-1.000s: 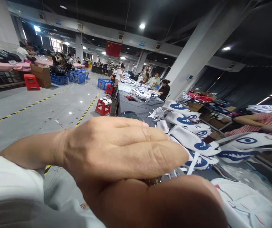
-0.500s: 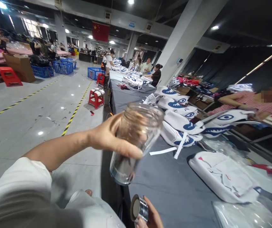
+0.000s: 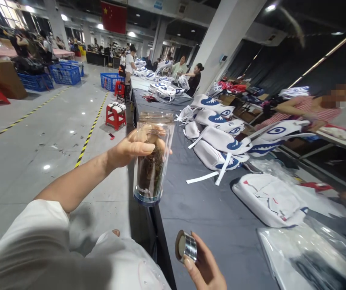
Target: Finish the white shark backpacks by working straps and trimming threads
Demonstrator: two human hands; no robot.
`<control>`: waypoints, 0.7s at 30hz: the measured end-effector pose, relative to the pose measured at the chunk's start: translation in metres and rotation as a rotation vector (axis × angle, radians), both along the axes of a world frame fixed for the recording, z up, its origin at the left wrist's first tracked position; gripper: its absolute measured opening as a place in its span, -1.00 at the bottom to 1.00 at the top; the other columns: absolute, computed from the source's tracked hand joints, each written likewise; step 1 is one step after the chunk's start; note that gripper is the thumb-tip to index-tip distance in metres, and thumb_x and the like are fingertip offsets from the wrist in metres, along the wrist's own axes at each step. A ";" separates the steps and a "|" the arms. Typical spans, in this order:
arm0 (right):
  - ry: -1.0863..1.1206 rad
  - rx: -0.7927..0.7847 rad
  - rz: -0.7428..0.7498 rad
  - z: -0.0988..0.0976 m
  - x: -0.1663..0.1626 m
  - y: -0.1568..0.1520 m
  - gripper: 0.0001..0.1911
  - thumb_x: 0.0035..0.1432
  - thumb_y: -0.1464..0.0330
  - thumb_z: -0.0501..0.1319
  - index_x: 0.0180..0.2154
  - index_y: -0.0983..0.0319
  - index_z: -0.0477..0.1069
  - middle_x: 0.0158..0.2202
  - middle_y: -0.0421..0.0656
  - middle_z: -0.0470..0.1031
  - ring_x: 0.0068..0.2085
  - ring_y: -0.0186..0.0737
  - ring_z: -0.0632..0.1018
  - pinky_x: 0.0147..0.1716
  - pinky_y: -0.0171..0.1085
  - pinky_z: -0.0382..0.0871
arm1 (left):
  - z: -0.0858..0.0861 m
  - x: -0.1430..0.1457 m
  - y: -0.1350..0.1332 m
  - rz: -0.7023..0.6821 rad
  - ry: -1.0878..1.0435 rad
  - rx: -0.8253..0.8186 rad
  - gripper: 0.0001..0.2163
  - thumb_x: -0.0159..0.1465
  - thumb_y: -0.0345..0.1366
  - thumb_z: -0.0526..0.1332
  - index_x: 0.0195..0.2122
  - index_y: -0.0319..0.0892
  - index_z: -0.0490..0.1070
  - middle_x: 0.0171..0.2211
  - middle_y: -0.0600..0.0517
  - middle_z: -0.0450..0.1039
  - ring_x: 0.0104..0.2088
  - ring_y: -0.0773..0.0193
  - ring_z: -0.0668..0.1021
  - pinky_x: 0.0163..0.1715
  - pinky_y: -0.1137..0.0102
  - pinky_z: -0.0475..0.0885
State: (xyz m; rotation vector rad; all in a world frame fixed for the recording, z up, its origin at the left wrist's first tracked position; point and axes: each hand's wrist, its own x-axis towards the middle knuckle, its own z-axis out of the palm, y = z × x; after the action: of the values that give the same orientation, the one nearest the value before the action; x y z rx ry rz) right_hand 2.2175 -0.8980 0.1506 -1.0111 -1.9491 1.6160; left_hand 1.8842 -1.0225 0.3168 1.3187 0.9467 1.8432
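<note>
Pinches one silver cap (image 3: 189,247) between thumb and curled fingers of the right hand (image 3: 206,269), pale round end turned left. Grips one clear bottle (image 3: 150,181) in the left hand (image 3: 132,149), curved open to its width, thumb across the front and fingers wrapped behind; raises it nearly upright by the edge of the gray tabletop (image 3: 218,213), dark brown showing through its wall. Looks past clear packaging (image 3: 300,249), too overlapped to count, to one white bag (image 3: 266,199) lying flat, then at least five blue-printed bags (image 3: 218,139) heaped together. Farther off, faces one co-worker in red stripes (image 3: 307,108), at least three red stools (image 3: 115,117), at least three blue crates (image 3: 65,73) and one red flag (image 3: 114,17).
</note>
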 end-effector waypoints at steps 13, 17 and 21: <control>0.002 0.981 0.431 0.140 -0.040 0.013 -0.31 0.28 0.38 0.22 0.37 0.05 0.08 0.36 -0.07 0.19 0.33 -0.04 0.27 0.28 -0.07 0.25 | -0.081 0.065 0.019 -0.107 0.734 -0.392 -0.35 -0.06 0.00 0.43 0.01 -0.13 0.31 -0.17 0.02 0.53 -0.24 0.14 0.58 -0.21 0.33 0.44; -0.214 1.063 0.593 0.159 -0.050 -0.002 -0.28 0.26 0.42 0.20 0.38 0.09 0.05 0.37 -0.09 0.16 0.33 -0.09 0.25 0.27 -0.16 0.27 | -0.104 0.068 0.034 -0.184 0.771 -0.374 -0.40 -0.14 -0.07 0.46 -0.09 -0.14 0.34 -0.21 0.02 0.51 -0.26 0.13 0.55 -0.24 0.33 0.41; -0.291 0.997 0.631 0.170 -0.057 -0.007 -0.22 0.22 0.49 0.20 0.40 0.07 0.01 0.34 -0.09 0.19 0.27 -0.10 0.32 0.18 -0.25 0.35 | -0.106 0.069 0.046 -0.316 0.724 -0.297 -0.41 -0.16 -0.17 0.47 -0.08 -0.12 0.35 -0.17 0.06 0.49 -0.24 0.17 0.53 -0.23 0.35 0.40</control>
State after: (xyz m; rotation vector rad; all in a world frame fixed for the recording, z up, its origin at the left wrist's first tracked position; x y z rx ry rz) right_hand 2.1605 -0.9045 0.3210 -0.2198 -2.9511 0.4820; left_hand 1.9529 -0.9767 0.2104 1.8477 1.2207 0.9362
